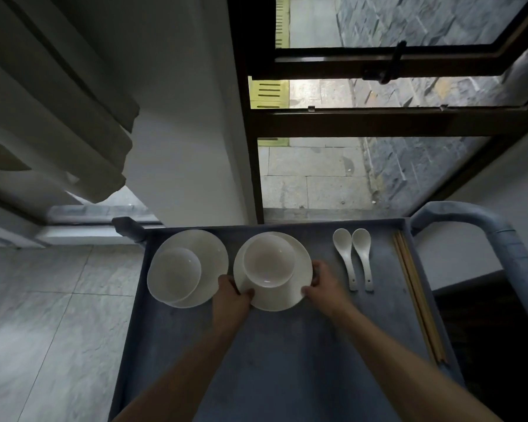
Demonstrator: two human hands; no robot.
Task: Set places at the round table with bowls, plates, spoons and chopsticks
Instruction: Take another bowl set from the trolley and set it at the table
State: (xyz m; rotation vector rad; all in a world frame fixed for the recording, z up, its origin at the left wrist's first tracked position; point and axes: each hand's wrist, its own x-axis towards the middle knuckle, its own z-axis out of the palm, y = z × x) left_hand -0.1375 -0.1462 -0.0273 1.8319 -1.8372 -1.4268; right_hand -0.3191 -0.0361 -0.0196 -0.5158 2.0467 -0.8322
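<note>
While both hands reach forward over the grey cart tray, they clasp the nearer white plate from either side: the left hand curls its fingers round the plate's left edge, with the thumb on the rim, and the right hand grips the right edge. A white bowl sits on that plate. Just left, a second plate carries another bowl. To the right lie two white spoons side by side, and wooden chopsticks rest along the tray's right wall. A padded cart handle curves at the right, with a window beyond.
</note>
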